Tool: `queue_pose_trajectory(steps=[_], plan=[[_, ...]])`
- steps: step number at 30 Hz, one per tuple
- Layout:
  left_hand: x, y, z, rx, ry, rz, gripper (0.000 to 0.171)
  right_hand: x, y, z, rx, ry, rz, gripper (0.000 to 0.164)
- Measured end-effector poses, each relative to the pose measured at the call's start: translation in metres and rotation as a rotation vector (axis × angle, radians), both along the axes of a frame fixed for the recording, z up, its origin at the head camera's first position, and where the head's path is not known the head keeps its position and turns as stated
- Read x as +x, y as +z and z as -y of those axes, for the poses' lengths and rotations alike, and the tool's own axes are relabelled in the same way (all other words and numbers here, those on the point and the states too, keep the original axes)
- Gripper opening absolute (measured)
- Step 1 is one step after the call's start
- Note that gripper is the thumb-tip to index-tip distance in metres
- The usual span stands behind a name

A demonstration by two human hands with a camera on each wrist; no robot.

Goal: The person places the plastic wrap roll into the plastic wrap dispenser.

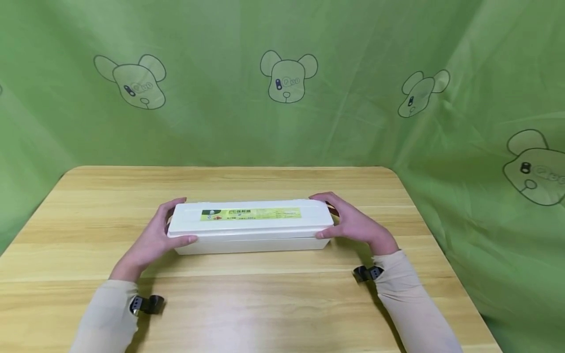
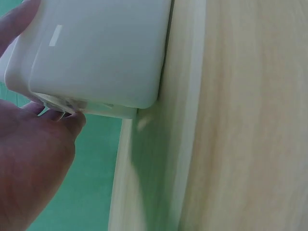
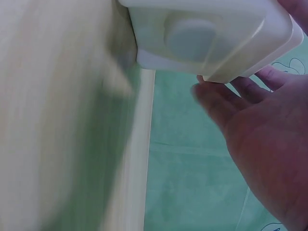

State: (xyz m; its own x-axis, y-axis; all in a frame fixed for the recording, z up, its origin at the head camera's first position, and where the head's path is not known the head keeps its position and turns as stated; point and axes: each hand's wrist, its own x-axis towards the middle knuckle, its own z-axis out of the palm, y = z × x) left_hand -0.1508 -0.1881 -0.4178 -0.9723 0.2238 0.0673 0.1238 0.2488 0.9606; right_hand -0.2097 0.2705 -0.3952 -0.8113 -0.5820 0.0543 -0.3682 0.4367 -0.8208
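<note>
Long white lidded box (image 1: 251, 229), yellow-green label (image 1: 253, 214) on top, lies crosswise on or just above wooden surface (image 1: 265, 304). Left grip (image 1: 153, 235) holds left end, thumb on front; right grip (image 1: 354, 223) holds right end likewise.

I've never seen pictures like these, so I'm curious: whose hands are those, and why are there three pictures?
There's no robot, just a person's left hand and right hand. The wide picture comes from a camera on the head, looking forward and down. The other two come from cameras on the wrists, one each. The fingers hold a long white box by its ends. It's at a wooden table, though I can't tell whether it's lifted slightly. Behind hangs green cloth.
</note>
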Motion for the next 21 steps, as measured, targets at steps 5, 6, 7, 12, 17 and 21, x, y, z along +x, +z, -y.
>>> queue_pose_trajectory(steps=[5,6,7,12,17,21], plan=[[-0.002,0.001,0.002,-0.003,-0.016,0.014,0.104,0.0,-0.004,-0.002,-0.034,0.022,0.034,0.091],[-0.002,0.001,0.002,-0.009,-0.021,0.015,0.104,0.0,-0.005,-0.003,-0.035,0.027,0.038,0.093],[-0.002,0.001,0.003,-0.017,-0.028,0.022,0.104,0.001,-0.005,-0.003,-0.035,0.032,0.046,0.095],[-0.003,-0.004,0.013,-0.031,-0.109,0.029,0.107,0.003,-0.006,-0.007,0.007,0.045,0.052,0.105],[-0.003,-0.005,0.021,-0.034,-0.169,0.024,0.111,0.006,-0.005,-0.009,0.036,0.045,0.045,0.108],[-0.003,-0.005,0.023,-0.055,-0.176,0.026,0.112,0.007,-0.006,-0.01,0.029,0.043,0.044,0.107]])
